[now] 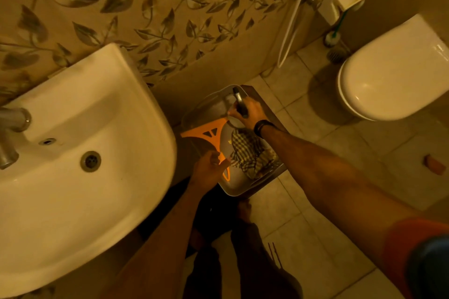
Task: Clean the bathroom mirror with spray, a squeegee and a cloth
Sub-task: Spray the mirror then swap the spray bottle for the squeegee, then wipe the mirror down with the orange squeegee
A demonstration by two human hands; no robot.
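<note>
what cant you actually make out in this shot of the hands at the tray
Head view only:
- Spray bottle: the right hand covers most of it, so its body and label are hidden.
- Squeegee: the left hand hides part of the handle, and the blade runs off the tray edge into shadow.
- Cloth: bunched up, so its full shape is unclear.
- Mirror: not in view.
- Tap: cut off by the left edge.

Left hand (pixel 209 172) grips orange squeegee (pixel 213 133); right hand (pixel 247 110) grasps spray bottle (pixel 239 102) in tray (pixel 233 190).
</note>
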